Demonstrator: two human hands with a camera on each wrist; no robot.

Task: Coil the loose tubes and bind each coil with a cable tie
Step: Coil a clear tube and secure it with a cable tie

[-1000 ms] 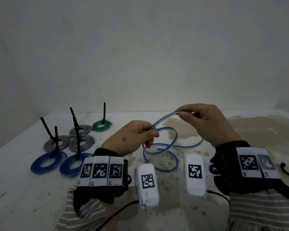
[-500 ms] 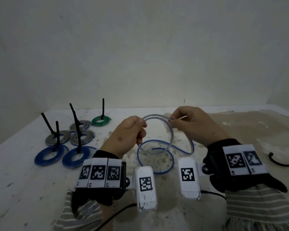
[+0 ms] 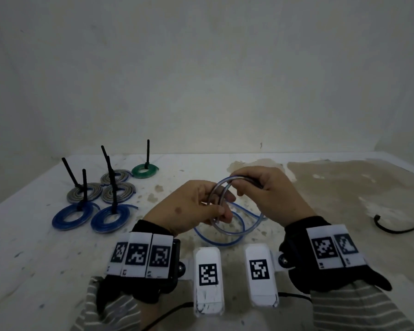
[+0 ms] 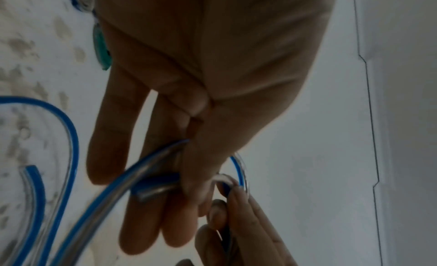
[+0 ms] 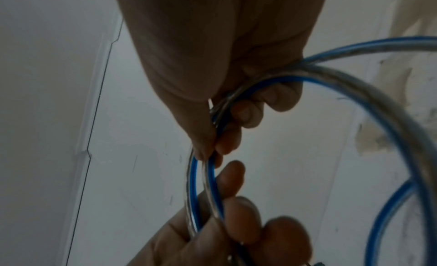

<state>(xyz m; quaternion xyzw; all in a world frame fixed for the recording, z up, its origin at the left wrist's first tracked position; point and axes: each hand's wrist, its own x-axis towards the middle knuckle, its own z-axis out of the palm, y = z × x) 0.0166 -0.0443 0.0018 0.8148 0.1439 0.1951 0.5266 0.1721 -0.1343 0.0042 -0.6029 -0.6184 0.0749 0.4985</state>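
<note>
left hand: held up over the middle of the desk, back of the hand facing up toward the head camera, wrist angled in from lower left. The fingers sit pretty straight behind the tube while the thumb presses the tube turns against them, so it's a pinch hold on the coil's left side.

right hand: just right of the left one and a bit higher, knuckles up, wrist coming in from lower right. The fingers are curled around the top of the loop, thumb and fingertips pinching two turns together. The two hands are nearly touching at the fingertips.

tube: clear with a blue stripe. A couple of turns stand as an upright ring between both hands, lifted off the desk. The remaining length hangs down and lies in loose curves on the desk right under the hands. One cut end pokes out by the left thumb in the left wrist view.

finished coils: two blue, three grey, one green, flat on the desk to the left, well apart from the hands, each with a black cable tie tail sticking up.

black cord: lying at the far right of the desk.

wrists: black straps with white marker tags, striped sleeves below.
</note>
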